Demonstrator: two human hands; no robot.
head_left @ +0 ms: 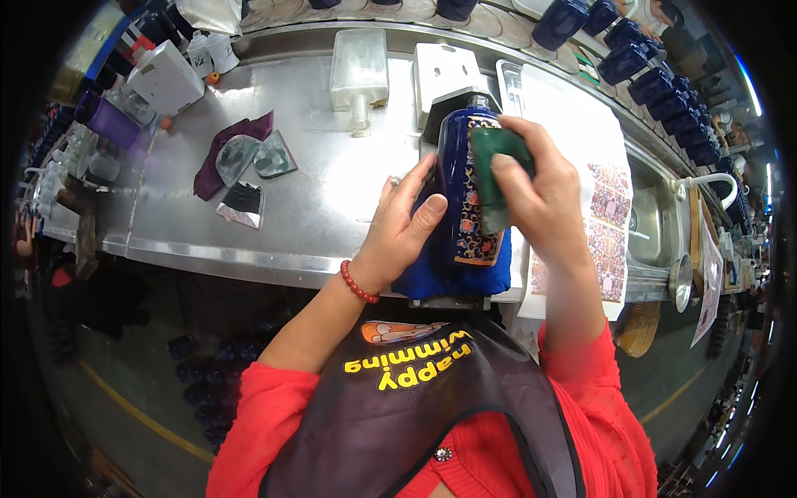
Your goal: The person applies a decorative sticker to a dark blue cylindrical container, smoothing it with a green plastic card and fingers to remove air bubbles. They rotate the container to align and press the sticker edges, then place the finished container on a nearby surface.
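A dark blue glass bottle (456,158) with a colourful floral decal (471,217) lies neck away from me on a blue cloth (423,278). Its neck end is by a black angled rest (458,103). My right hand (540,178) is closed around a green, partly translucent scraper (501,158) and presses it on the decal's right side, covering part of it. Along the bottle's left side, my left hand (403,228) lies with fingers stretched and thumb apart, touching the glass. Some of its fingertips are hidden.
Left on the metal table (307,224) are two greyish-green scraper pieces (238,158) on a purple cloth (212,170). A clear bottle (359,70) and a white block (444,70) stand behind. Printed decal sheets (606,224) lie right, beside a sink (652,220). Blue bottles (656,85) line the far side.
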